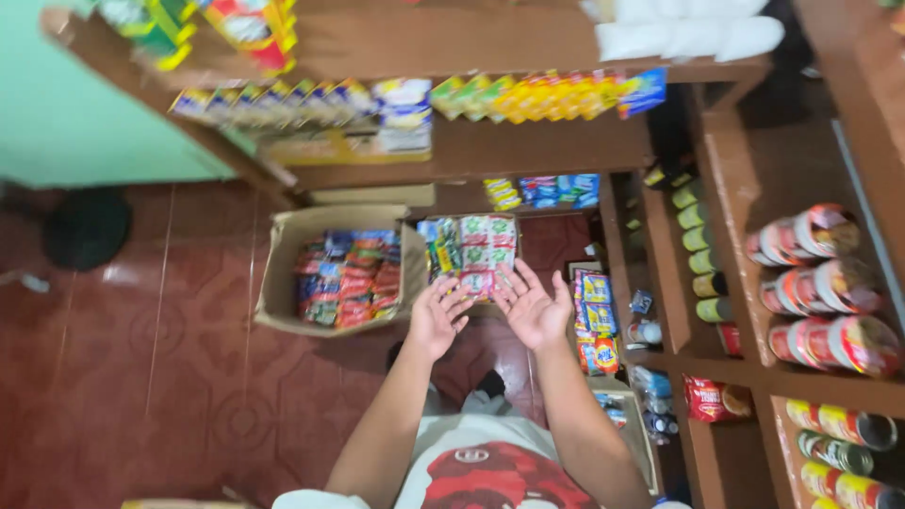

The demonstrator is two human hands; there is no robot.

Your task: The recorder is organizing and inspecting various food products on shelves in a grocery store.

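Observation:
My left hand [436, 316] and my right hand [534, 306] are raised side by side, palms up, fingers spread, holding nothing. Just beyond their fingertips a bundle of green, white and pink sachet packs [471, 247] stands on the floor. To its left is an open cardboard box [283, 273] filled with red and blue sachets. The hands do not touch either one.
Wooden shelves [528, 141] ahead carry rows of hanging snack and sachet strips. A shelf unit at the right [745, 368] holds stacked cans and small jars. Packets [596, 320] lie on the red tiled floor [141, 377] near my right hand. White sacks [688, 33] sit on top.

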